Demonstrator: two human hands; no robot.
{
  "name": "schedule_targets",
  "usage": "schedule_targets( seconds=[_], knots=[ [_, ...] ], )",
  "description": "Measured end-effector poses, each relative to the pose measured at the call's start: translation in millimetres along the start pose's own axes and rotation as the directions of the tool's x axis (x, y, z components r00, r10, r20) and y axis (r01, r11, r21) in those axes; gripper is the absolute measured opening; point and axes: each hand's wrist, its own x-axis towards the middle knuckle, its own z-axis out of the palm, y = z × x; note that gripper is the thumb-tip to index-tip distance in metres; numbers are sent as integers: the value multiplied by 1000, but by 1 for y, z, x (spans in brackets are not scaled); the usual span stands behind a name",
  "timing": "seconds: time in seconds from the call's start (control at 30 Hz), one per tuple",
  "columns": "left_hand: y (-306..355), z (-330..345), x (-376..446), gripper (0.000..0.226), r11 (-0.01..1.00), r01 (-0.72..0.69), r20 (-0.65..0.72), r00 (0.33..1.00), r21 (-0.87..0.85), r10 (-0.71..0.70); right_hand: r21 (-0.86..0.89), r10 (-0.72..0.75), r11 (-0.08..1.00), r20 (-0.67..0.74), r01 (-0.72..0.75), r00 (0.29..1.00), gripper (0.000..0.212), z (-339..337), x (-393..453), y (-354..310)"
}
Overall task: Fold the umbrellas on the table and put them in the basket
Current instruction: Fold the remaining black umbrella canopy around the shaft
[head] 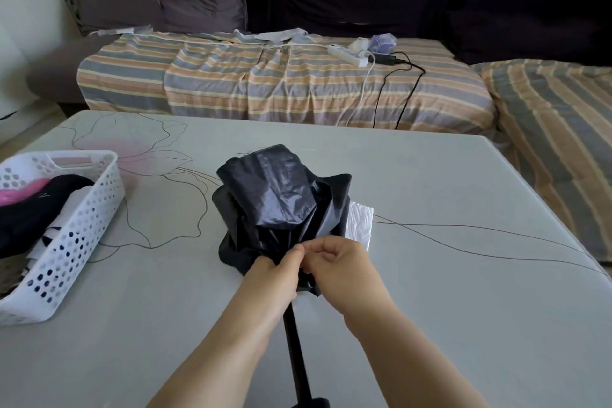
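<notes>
A black umbrella (278,205) lies collapsed on the grey table (447,268), its canopy bunched loosely and its dark shaft running back toward me. My left hand (275,278) grips the canopy fabric at its near end. My right hand (344,262) pinches the same fabric right beside it, fingers curled. A silvery patch of the canopy (359,222) shows at the right. The white perforated basket (76,232) sits at the table's left edge, with a pink and black folded umbrella (29,205) inside.
Beyond the table's far edge is a sofa with a striped cover (281,83) and dark cushions. A white power strip (347,55) with cables lies on it.
</notes>
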Motion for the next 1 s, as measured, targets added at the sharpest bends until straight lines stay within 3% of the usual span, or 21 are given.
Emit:
schedule_targets(
  seconds=[0.1,0.27,0.5,0.57,0.7,0.8,0.87,1.0],
  knots=[
    [1,0,0,35,999,-34,-29,999,12,34,-14,11,1000,69,-10,998,32,2,-1,-4],
    [-10,-1,19,55,990,27,39,999,-140,-21,-17,43,999,192,-40,980,39,6,-1,-2],
    [-13,-1,28,57,989,42,10,999,-142,-41,-5,45,999,253,-45,966,17,-1,-2,-8],
    [-11,1,28,52,984,49,-2,999,-169,-50,-37,29,999,184,-22,983,20,-4,-1,-10],
    [-8,-2,24,40,960,69,15,998,-272,-67,-259,-64,966,-165,19,984,18,-29,11,0],
    [-5,-6,22,37,939,66,13,998,-336,-66,-385,56,917,-127,-101,990,18,-34,16,16],
    [-4,-5,21,37,934,58,1,998,-353,-62,-315,126,938,-70,-142,990,23,-29,18,21],
    [-3,0,21,42,931,44,-21,998,-361,-56,-22,63,998,-38,-64,997,22,-23,18,11]
  ],
)
